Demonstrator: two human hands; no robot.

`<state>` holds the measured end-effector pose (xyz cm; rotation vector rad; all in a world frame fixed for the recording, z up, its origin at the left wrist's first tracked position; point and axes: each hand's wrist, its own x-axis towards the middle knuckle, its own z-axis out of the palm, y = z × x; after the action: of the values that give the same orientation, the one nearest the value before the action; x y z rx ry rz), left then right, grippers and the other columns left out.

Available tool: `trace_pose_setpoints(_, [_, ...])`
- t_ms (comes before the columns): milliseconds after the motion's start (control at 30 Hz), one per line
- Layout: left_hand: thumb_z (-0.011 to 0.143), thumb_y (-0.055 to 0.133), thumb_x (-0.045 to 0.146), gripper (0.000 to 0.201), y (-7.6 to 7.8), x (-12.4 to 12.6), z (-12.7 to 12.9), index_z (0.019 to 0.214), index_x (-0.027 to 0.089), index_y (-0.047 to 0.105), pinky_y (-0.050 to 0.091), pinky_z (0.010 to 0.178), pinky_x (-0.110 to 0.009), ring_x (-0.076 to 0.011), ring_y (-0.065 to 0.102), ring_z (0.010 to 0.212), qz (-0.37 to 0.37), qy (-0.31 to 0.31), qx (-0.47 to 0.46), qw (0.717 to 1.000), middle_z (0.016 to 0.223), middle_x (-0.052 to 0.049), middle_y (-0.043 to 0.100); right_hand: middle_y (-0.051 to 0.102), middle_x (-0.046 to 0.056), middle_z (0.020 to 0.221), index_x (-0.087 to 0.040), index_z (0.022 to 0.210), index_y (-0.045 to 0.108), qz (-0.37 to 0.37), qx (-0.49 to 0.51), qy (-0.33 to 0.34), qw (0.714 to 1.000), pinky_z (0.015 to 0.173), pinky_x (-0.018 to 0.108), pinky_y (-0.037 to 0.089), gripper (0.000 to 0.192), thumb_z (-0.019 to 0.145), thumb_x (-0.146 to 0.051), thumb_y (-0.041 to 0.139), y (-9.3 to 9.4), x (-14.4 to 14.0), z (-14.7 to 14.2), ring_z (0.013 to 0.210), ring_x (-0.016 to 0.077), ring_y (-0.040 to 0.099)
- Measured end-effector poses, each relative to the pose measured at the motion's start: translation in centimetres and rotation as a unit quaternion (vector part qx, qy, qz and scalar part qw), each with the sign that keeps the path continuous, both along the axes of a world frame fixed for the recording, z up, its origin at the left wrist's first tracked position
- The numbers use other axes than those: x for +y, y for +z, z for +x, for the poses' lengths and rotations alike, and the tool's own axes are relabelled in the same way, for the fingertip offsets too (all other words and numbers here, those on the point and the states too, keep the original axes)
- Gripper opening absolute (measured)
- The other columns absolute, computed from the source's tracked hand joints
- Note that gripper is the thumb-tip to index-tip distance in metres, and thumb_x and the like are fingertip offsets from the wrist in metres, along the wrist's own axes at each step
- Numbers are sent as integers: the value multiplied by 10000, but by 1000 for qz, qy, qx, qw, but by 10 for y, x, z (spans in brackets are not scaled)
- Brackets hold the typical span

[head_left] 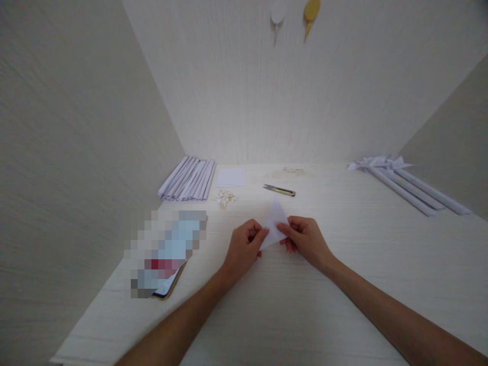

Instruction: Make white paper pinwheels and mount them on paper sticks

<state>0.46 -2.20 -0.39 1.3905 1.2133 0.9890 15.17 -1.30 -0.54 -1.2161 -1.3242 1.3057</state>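
Between my two hands is a small white sheet of paper (275,219), folded to a triangle with one point away from me. My left hand (247,243) pinches its left corner between thumb and fingers. At the right corner, my right hand (304,236) grips it with the thumb on top and the fingers curled underneath. Just beyond the paper lies a pair of thread snips (279,190), blades to the left. A flat stack of white paper squares (231,177) sits farther back, and a small heap of whitish bits (226,198) is in front of it.
Rolled white paper tubes (187,179) lie side by side at the back left. At the back right are several longer paper sticks (414,188) with folded paper at their far ends. A phone (171,279), mostly blurred out, rests at left. Walls enclose the table.
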Motion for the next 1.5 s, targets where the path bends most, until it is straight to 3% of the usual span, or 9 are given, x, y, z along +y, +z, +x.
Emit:
trace_pose_setpoints(433, [785, 354, 429, 319, -2, 1, 0, 637, 161, 441, 338, 303, -159, -65, 433, 313, -7, -35, -16, 999, 420, 55, 463, 468, -49, 334, -145, 519, 504, 5, -33, 44, 998, 294, 161, 227, 331, 682, -429, 554, -2, -1, 2, 265, 36, 346])
trace_pose_setpoints(800, [808, 281, 448, 390, -1, 3, -3, 654, 137, 460, 315, 306, -150, -71, 453, 306, -23, -81, -46, 995, 402, 21, 505, 461, -52, 342, -149, 527, 502, 17, -41, 60, 997, 302, 165, 233, 322, 706, -414, 532, -2, -2, 1, 279, 40, 354])
trace_pose_setpoints(1500, [770, 330, 502, 430, -1, 5, -3, 662, 123, 500, 308, 302, -159, -62, 416, 299, -35, -122, -74, 989, 404, 23, 476, 466, -51, 358, -152, 538, 489, 20, -35, 69, 997, 287, 162, 248, 339, 696, -448, 533, 0, -3, 0, 281, 42, 367])
